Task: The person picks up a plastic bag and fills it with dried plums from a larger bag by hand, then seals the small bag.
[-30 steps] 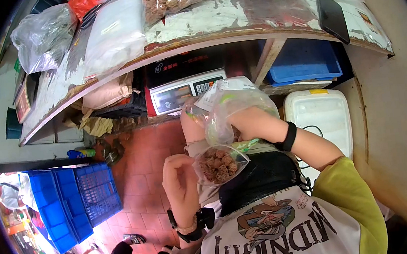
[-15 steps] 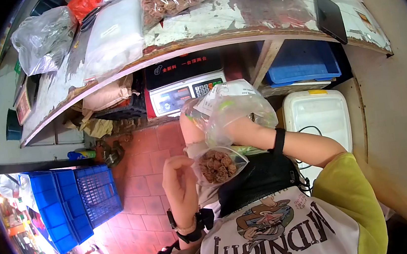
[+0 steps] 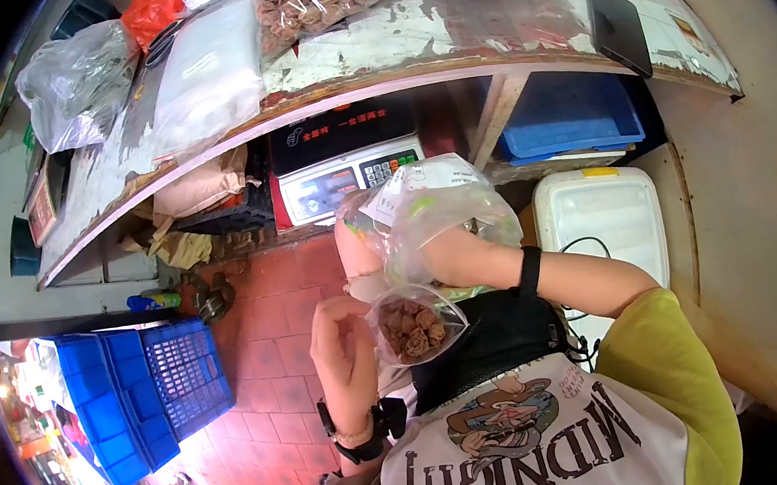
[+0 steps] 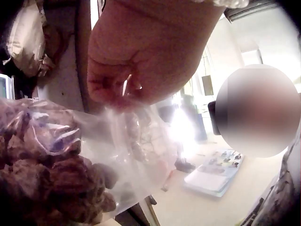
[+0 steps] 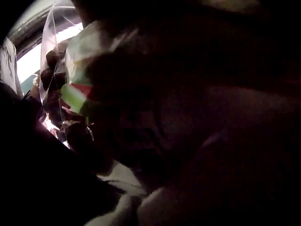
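Observation:
A small clear bag of brown wrinkled pieces (image 3: 414,328) stands open at the person's lap. My left hand (image 3: 343,347) pinches its rim on the left side; in the left wrist view the curled left hand (image 4: 146,52) grips the clear plastic above the brown pieces (image 4: 51,174). My right hand (image 3: 461,258) is inside a larger clear bag (image 3: 446,203) with a white label, beside the small bag. The plastic and the wrist cover its fingers. The right wrist view is mostly dark, with brown pieces (image 5: 54,77) behind plastic at the left.
A white scale (image 3: 344,183) sits under the worn shelf (image 3: 471,35), which bears bags of brown pieces (image 3: 325,3), flat clear bags and a phone (image 3: 618,27). A white lidded box (image 3: 599,220) is at the right. Blue crates (image 3: 139,392) stand at the left.
The head view has shifted slightly. My right forearm has moved a little left, with the hand still in the larger bag. My left hand keeps its place at the small bag.

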`<state>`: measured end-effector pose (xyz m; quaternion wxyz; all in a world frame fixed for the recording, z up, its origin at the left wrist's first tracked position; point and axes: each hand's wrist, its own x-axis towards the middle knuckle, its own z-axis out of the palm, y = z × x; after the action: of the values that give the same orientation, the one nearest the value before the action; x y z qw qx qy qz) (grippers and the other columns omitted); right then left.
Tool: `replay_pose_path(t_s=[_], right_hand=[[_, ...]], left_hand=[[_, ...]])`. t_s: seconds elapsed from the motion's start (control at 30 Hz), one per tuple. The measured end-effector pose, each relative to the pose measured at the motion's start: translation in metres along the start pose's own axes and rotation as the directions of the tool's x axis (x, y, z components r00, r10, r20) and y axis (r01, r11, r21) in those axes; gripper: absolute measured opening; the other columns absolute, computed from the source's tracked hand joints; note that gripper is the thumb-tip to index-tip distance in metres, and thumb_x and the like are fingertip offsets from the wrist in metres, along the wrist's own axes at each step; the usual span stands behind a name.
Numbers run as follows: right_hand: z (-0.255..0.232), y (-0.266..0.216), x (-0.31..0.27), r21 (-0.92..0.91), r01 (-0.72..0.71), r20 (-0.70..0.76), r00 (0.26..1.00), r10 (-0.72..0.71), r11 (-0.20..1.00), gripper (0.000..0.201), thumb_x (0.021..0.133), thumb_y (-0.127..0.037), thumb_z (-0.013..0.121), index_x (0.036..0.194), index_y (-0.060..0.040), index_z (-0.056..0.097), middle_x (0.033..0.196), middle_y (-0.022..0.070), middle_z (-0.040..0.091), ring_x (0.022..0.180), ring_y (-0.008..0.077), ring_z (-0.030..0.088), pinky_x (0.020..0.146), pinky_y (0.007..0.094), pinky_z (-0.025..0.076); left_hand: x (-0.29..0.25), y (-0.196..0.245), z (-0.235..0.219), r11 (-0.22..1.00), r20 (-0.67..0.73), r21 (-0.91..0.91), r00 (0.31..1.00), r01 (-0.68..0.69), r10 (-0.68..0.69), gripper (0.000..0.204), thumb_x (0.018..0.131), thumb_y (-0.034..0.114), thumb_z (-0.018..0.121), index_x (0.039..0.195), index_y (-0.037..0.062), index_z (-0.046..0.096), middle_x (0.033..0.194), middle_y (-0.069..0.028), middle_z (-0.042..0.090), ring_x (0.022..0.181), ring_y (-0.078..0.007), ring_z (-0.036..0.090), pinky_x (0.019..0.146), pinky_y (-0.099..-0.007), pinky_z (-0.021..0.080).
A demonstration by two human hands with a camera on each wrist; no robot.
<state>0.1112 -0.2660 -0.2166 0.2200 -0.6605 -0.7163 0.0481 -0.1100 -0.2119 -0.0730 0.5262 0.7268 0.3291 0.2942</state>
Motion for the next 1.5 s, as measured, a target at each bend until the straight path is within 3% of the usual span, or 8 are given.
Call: replay_pose_path(t_s=[0.23,0.5,0.63,0.73,0.8,1.0,1.23,1.5], right_hand=[[0.002,-0.006,0.000,-0.090,0.079,0.077,0.994,-0.072,0.993,0.027,0.074,-0.013,0.066,0.097,0.0006,0.068,0.098,0.0228,0.065,0.092,0.0388,0.064,0.085,0.0464,0.050],[-0.028,-0.008,0.005,0.123,-0.074,0.337,0.941,0.028,0.990,0.030,0.075,-0.008,0.066,0.104,-0.0025,0.069,0.106,0.0204,0.066,0.099,0.0390,0.063,0.088,0.0449,0.050],[-0.041,-0.004,0.013,0.346,-0.205,0.262,0.958,0.115,0.916,0.032,0.077,-0.009,0.066,0.108,-0.0039,0.068,0.110,0.0176,0.067,0.099,0.0365,0.064,0.087,0.0436,0.050],[-0.036,0.006,0.016,0.539,-0.501,0.484,0.842,0.238,0.677,0.032,0.085,-0.012,0.066,0.116,-0.0055,0.065,0.112,0.0132,0.067,0.101,0.0294,0.066,0.088,0.0408,0.052],[-0.042,0.004,0.014,0.718,-0.571,0.692,0.648,0.318,-0.398,0.031,0.093,-0.017,0.061,0.123,-0.0067,0.060,0.115,0.0087,0.067,0.103,0.0213,0.066,0.089,0.0373,0.054],[-0.047,-0.003,0.005,0.685,-0.322,0.646,0.682,0.341,-0.653,0.030,0.099,-0.023,0.054,0.124,-0.0071,0.058,0.117,0.0069,0.066,0.104,0.0187,0.066,0.088,0.0383,0.057],[-0.049,-0.005,-0.006,0.730,-0.232,0.590,0.688,0.423,-0.642,0.033,0.098,-0.028,0.055,0.125,-0.0093,0.057,0.120,0.0057,0.065,0.107,0.0190,0.065,0.088,0.0390,0.057],[-0.065,-0.016,-0.012,0.614,-0.142,0.594,0.732,0.335,-0.777,0.023,0.099,-0.026,0.051,0.116,-0.0120,0.060,0.105,0.0031,0.067,0.081,0.0142,0.062,0.058,0.0278,0.047]], left_hand=[[-0.003,0.000,-0.003,1.000,-0.006,0.027,1.000,-0.007,0.007,0.022,0.084,-0.012,0.048,0.100,0.0001,0.057,0.094,-0.0081,0.054,0.076,-0.0148,0.050,0.069,-0.0254,0.041],[-0.003,0.005,-0.004,1.000,-0.028,0.004,0.999,-0.017,0.017,0.025,0.083,-0.014,0.046,0.100,-0.0006,0.057,0.092,-0.0080,0.053,0.071,-0.0136,0.050,0.065,-0.0250,0.041],[-0.004,0.002,-0.006,0.999,-0.014,0.032,0.999,-0.042,0.042,0.026,0.082,-0.015,0.045,0.100,-0.0005,0.057,0.090,-0.0072,0.052,0.070,-0.0130,0.050,0.063,-0.0251,0.041],[-0.003,0.003,-0.007,1.000,-0.010,0.007,1.000,-0.016,0.016,0.026,0.082,-0.015,0.046,0.100,-0.0002,0.057,0.090,-0.0071,0.052,0.069,-0.0130,0.050,0.063,-0.0251,0.041],[-0.003,0.001,-0.007,1.000,-0.015,0.005,1.000,-0.009,0.009,0.026,0.081,-0.015,0.046,0.101,-0.0002,0.057,0.090,-0.0073,0.052,0.069,-0.0131,0.050,0.063,-0.0252,0.041],[-0.001,0.002,-0.008,1.000,-0.018,0.015,1.000,-0.020,0.020,0.024,0.083,-0.014,0.046,0.100,-0.0004,0.056,0.090,-0.0070,0.053,0.069,-0.0129,0.050,0.063,-0.0255,0.042],[0.003,0.002,-0.006,1.000,-0.007,-0.001,1.000,0.016,-0.016,0.023,0.085,-0.015,0.045,0.100,-0.0016,0.055,0.094,-0.0074,0.054,0.068,-0.0118,0.050,0.062,-0.0248,0.042],[0.000,0.006,-0.008,0.997,-0.012,-0.080,1.000,-0.022,0.021,0.024,0.084,-0.016,0.047,0.102,-0.0024,0.056,0.102,-0.0097,0.056,0.083,-0.0133,0.055,0.073,-0.0245,0.046]])
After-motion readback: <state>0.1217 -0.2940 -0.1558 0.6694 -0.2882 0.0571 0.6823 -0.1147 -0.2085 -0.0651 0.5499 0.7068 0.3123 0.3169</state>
